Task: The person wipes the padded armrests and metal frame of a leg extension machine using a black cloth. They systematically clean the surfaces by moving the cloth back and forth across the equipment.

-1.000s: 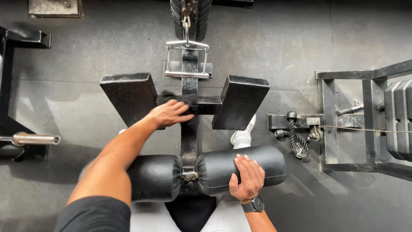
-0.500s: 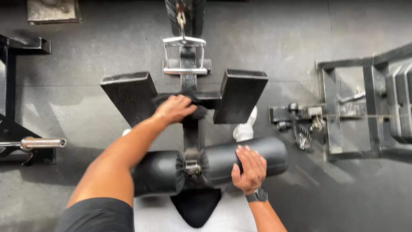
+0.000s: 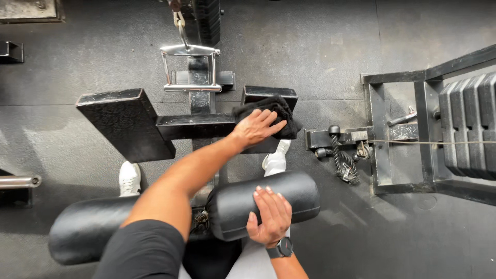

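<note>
Pressing our left hand (image 3: 256, 127) flat, fingers spread, on a black cloth (image 3: 274, 116), we hold it against the right foot plate (image 3: 268, 95). Our right hand (image 3: 271, 217) rests open on the black roller pad (image 3: 268, 204).

A dark rubber floor (image 3: 320, 46) carries a black rowing machine frame (image 3: 199, 124). Two slanted black footplates stand on it: one (image 3: 126, 124) well left of the left hand (image 3: 256, 126), the other (image 3: 268, 95) under that hand and a black cloth (image 3: 281, 111). Beneath the right hand (image 3: 271, 217) lies a padded roller (image 3: 258, 201). Far right of both hands, a weight stack (image 3: 467, 111) rests on the floor.
</note>
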